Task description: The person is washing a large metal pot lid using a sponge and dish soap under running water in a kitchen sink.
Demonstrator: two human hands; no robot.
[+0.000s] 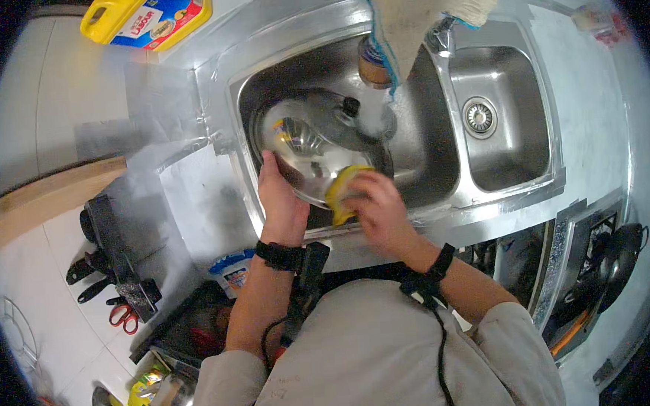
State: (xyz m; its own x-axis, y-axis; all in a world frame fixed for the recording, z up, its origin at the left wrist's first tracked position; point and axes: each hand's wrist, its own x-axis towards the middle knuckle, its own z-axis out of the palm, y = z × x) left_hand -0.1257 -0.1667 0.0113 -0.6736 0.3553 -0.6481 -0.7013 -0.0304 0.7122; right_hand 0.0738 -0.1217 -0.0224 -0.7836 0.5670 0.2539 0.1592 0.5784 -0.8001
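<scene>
My left hand [281, 200] grips the near left rim of a shiny round metal vessel [328, 161], tilted over the large basin of the stainless steel sink [430, 146]. Whether it is a bowl or a lid, I cannot tell. Blurred by motion, my right hand [380, 213] holds a yellow sponge or scouring cloth [336, 199] against the vessel's near right edge. Just beyond lies a pot lid [324, 105] with a black knob [351, 107]. Part of that lid is hidden behind the vessel.
A pale cloth [414, 13] hangs over the tap [440, 39], beside the small basin's drain strainer [479, 117]. A yellow jug [152, 18] stands at the back left. Left are a black knife holder [118, 249] and red-handled scissors [124, 318]; right, a dark wok [622, 268].
</scene>
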